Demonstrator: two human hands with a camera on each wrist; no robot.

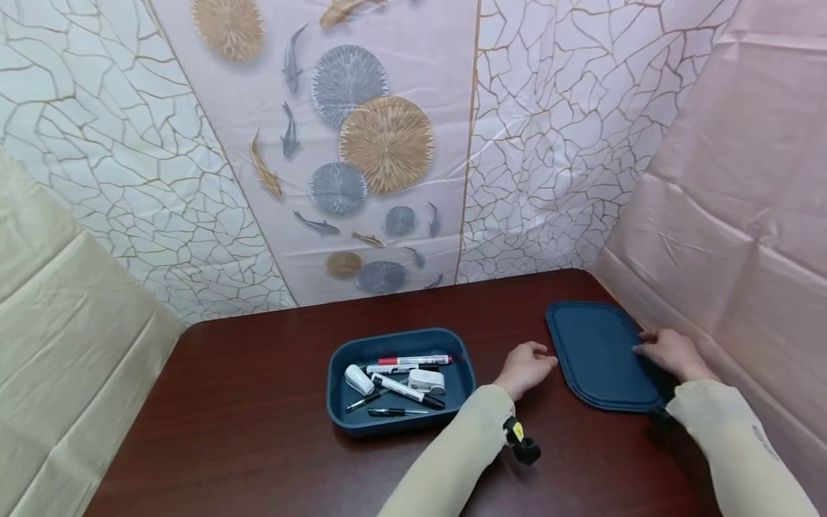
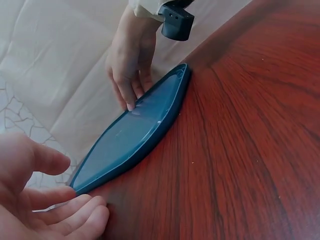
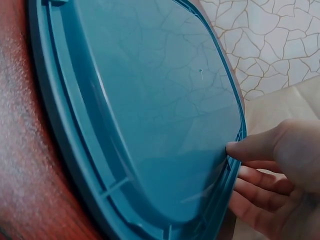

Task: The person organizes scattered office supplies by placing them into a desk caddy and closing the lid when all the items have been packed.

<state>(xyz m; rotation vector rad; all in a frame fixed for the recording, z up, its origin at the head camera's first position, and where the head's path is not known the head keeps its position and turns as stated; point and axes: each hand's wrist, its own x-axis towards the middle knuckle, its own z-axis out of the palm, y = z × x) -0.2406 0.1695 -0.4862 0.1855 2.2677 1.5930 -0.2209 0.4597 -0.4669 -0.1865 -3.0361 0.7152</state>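
A dark blue, rounded lid (image 1: 597, 355) lies on the right part of the table, its ribbed rim visible in the right wrist view. At its right edge, my right hand (image 1: 675, 353) pinches the rim, thumb (image 3: 250, 145) over the top and the other fingers along the outer side. My left hand (image 1: 526, 368) is by the lid's left edge, thumb raised apart and fingers loosely extended. In the left wrist view its fingertips (image 2: 62, 195) appear at the lid's near corner; whether they bear on it is hard to tell.
Left of my left arm stands a blue tray (image 1: 342, 424) holding a red-capped marker (image 1: 413, 360), black-capped markers (image 1: 407, 390), black pens (image 1: 395, 412) and two small white objects (image 1: 425, 380). Cloth-covered walls (image 1: 730, 237) border the brown table (image 1: 258, 402).
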